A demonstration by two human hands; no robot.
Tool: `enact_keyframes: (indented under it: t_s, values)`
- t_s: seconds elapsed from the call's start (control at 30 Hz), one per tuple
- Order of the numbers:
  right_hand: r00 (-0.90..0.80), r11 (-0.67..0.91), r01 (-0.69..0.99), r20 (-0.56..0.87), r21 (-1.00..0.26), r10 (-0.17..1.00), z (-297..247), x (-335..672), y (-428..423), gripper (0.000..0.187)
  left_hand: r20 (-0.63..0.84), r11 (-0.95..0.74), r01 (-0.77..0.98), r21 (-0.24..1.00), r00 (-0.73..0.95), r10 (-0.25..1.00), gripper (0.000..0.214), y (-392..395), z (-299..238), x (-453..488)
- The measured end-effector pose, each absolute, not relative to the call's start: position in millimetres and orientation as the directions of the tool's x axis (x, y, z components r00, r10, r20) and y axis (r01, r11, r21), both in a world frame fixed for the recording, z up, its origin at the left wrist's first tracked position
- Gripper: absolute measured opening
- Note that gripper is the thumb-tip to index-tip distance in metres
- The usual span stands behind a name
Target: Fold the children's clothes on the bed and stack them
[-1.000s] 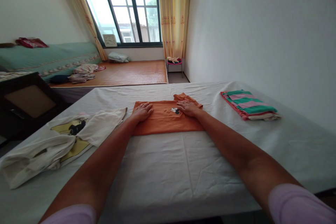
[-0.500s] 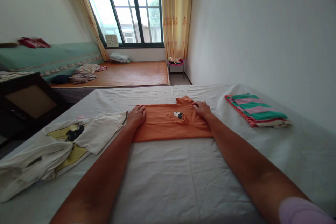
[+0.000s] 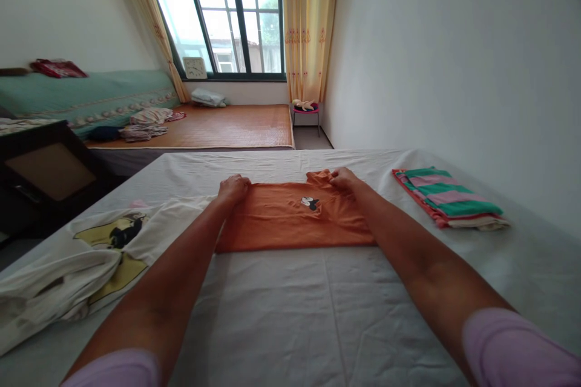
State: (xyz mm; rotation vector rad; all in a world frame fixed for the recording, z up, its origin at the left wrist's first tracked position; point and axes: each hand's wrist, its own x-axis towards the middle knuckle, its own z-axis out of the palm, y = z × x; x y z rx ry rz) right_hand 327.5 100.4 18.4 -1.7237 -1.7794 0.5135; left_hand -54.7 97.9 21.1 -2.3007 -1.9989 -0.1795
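An orange T-shirt (image 3: 281, 217) with a small black-and-white cartoon print lies folded lengthwise on the bed in front of me, its collar at the far right. My left hand (image 3: 235, 187) is closed on its far left corner, fingertips curled over the edge. With bent fingers my right hand (image 3: 344, 178) pinches the far edge beside the collar. Left of my left forearm, a white shirt (image 3: 167, 217) with a yellow-and-black print lies loosely spread, partly covered by the arm.
To the right, near the wall, sits a stack of folded clothes (image 3: 449, 193), green-and-pink striped on top. White sheeting (image 3: 281, 314) covers the bed. Beyond stand a second bed (image 3: 236, 124) with a brown mat, a dark cabinet (image 3: 40, 169) and a small stool (image 3: 306, 110).
Both hands have gone from lying flat on the orange T-shirt to gripping its far edge. The shirt's near left corner has shifted slightly left and toward me.
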Motion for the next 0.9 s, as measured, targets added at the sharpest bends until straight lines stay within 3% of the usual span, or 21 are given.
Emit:
enact_keyframes:
  t_s: [0.1, 0.27, 0.43, 0.6, 0.7, 0.8, 0.9]
  values:
    - [-0.008, 0.115, 0.692, 0.152, -0.713, 0.988, 31, 333, 91, 0.016, 0.211, -0.172, 0.984, 0.037, 0.161, 0.964, 0.032, 85, 35, -60]
    - [-0.123, 0.379, 0.478, 0.366, -0.792, 0.922, 49, 355, 34, 0.023, 0.358, -0.280, 0.958, 0.067, 0.239, 0.902, 0.030, 36, 46, -79]
    - [-0.358, 0.469, 0.639, 0.303, -0.609, 0.883, 43, 376, -31, 0.017, 0.318, -0.359, 0.929, 0.093, 0.314, 0.894, 0.029, -14, 30, -86]
    - [-0.202, 0.354, 0.788, 0.331, -0.504, 0.922, 48, 373, -46, 0.024, 0.366, -0.408, 0.906, 0.115, 0.343, 0.865, 0.027, -27, 21, -80]
    - [-0.296, 0.377, 0.765, 0.235, -0.523, 0.926, 49, 359, -50, 0.017, 0.389, -0.404, 0.911, 0.080, 0.344, 0.854, 0.024, -26, 19, -78]
    - [-0.362, 0.388, 0.764, 0.155, -0.516, 0.919, 41, 344, -60, 0.025, 0.409, -0.351, 0.933, 0.076, 0.292, 0.865, 0.024, -29, 13, -75]
    - [-0.202, 0.283, 0.882, 0.240, -0.378, 0.950, 25, 337, -69, 0.025, 0.447, -0.295, 0.952, 0.076, 0.232, 0.864, 0.025, -34, 6, -69]
